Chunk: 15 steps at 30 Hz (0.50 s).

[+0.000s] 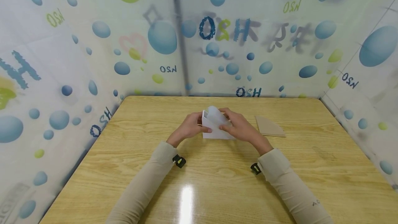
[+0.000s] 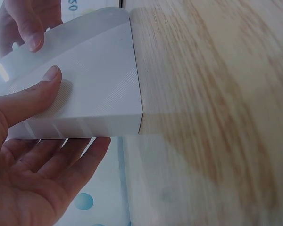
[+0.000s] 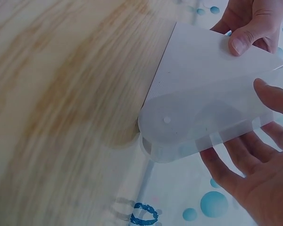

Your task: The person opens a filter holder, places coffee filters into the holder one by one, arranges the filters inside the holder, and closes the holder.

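Observation:
A small white box [image 1: 212, 132] stands on one edge at the tabletop, between the two hands. A translucent plastic part [image 3: 198, 110] with a rounded end lies along one side of it, set at an angle to the box. With the thumb on the flat face and the fingers beneath, my left hand [image 1: 191, 126] grips the white box [image 2: 104, 84]. My right hand [image 1: 239, 126] holds the translucent part, thumb on one side and fingers on the other. Inside the box is hidden from view.
To the right of the hands, a flat brown quarter-circle piece [image 1: 269, 128] lies on the wooden table [image 1: 217, 186]. Patterned wall sheets [image 1: 192, 58] enclose the table at the back and both sides. Each wrist carries a small black device [image 1: 179, 161] near its cuff.

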{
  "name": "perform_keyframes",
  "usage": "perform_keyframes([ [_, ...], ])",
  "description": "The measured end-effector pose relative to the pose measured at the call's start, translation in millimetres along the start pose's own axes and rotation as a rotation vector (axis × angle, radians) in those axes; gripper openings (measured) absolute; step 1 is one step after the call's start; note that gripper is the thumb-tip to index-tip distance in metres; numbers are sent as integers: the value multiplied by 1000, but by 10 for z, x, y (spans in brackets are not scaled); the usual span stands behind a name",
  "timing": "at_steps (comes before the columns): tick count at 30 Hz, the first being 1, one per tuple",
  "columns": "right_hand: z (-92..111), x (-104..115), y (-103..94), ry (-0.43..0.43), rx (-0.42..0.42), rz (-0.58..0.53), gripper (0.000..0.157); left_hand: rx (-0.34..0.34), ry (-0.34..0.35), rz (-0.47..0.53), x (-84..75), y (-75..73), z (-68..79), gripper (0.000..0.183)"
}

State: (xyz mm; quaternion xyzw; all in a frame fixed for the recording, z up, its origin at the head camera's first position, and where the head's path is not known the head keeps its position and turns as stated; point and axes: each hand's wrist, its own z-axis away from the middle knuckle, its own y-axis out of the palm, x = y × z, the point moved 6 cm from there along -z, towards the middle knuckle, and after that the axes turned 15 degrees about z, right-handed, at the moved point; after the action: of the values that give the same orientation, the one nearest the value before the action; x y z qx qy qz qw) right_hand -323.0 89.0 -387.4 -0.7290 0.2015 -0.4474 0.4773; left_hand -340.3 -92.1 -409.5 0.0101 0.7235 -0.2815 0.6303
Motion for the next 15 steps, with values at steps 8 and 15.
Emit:
perform_keyframes([
  [8,7,-11,-23,-2,-4,10,61,-5,5,4,-4,-2,2,47],
  [15,14,-15,-26,12,17,-16,62,-4,12,1,-2,-2,-2,47],
])
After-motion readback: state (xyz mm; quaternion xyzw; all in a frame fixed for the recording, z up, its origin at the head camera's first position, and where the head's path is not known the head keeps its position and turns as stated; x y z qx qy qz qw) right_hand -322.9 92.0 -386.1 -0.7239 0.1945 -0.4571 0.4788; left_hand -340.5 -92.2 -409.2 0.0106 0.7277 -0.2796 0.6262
